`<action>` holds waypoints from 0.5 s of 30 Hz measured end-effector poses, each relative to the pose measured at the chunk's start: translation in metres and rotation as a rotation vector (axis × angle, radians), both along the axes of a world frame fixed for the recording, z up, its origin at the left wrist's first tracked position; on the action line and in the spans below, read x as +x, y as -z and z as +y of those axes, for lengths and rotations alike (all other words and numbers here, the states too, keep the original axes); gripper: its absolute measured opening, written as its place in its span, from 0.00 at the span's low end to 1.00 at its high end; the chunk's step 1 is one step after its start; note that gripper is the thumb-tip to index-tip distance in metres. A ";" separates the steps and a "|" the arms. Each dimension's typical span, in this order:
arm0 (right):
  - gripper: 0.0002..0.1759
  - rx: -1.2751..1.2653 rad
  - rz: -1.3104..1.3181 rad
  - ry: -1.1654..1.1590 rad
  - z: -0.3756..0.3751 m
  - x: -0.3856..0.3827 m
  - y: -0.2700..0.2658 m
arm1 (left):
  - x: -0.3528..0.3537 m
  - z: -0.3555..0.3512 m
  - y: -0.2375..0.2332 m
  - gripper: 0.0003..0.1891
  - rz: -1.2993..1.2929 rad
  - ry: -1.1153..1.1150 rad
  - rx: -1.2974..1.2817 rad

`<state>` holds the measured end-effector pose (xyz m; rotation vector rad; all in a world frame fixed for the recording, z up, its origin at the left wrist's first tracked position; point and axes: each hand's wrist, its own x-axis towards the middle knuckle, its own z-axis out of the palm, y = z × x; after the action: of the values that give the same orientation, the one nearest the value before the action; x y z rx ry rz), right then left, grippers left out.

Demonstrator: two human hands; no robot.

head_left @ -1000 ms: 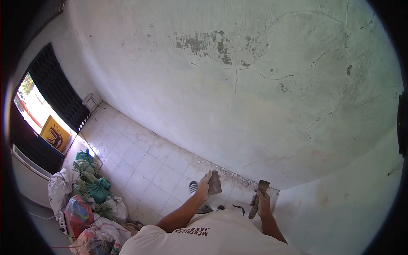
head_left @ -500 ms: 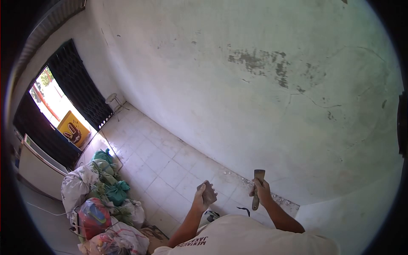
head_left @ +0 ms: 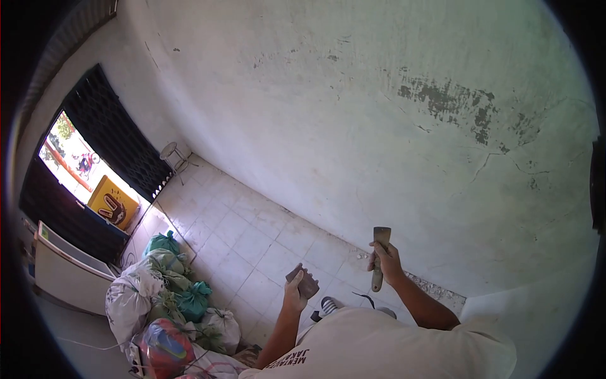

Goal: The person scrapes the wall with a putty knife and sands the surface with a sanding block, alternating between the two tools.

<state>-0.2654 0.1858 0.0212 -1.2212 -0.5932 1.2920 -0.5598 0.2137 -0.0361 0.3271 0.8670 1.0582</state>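
Observation:
My left hand (head_left: 294,294) grips a flat brown rectangular block (head_left: 308,286), possibly a sanding block; its fingertips show along the far edge. Farther right, my right hand (head_left: 388,260) is wrapped round the handle of a putty knife (head_left: 381,235), whose wide blade points up and away from me. Both tools are held in the air in front of my body, apart from the wall. On the pale wall (head_left: 303,139) ahead, a patch of peeled paint (head_left: 445,101) shows grey beneath, with cracks running below it.
Stuffed sacks and bags (head_left: 132,294) are piled on the left of the tiled floor (head_left: 243,230). Crumbled debris (head_left: 435,292) lies along the wall's foot. A stool (head_left: 170,151) stands in the far corner, near a folding gate (head_left: 120,120) and a yellow sign (head_left: 113,203).
My view has turned, so the peeled patch sits farther right. The putty knife and my right hand are slightly higher in view. Both hands keep their holds.

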 end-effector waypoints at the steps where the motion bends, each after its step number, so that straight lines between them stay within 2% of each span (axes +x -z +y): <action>1: 0.14 0.006 -0.007 0.021 0.004 -0.001 -0.003 | -0.004 0.009 0.000 0.24 0.009 0.022 -0.003; 6: 0.14 0.075 -0.138 0.280 0.015 0.027 -0.027 | -0.007 0.054 -0.002 0.20 0.039 0.078 -0.019; 11: 0.16 0.193 -0.192 0.555 0.019 0.071 -0.061 | 0.021 0.098 -0.003 0.18 0.084 0.091 -0.020; 15: 0.17 0.265 -0.306 0.691 0.024 0.099 -0.085 | 0.050 0.131 0.001 0.18 0.061 0.145 0.047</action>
<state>-0.1666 0.2098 0.1061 -1.2519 -0.4745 0.4380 -0.5095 0.3450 -0.0371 0.4572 0.8607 0.9389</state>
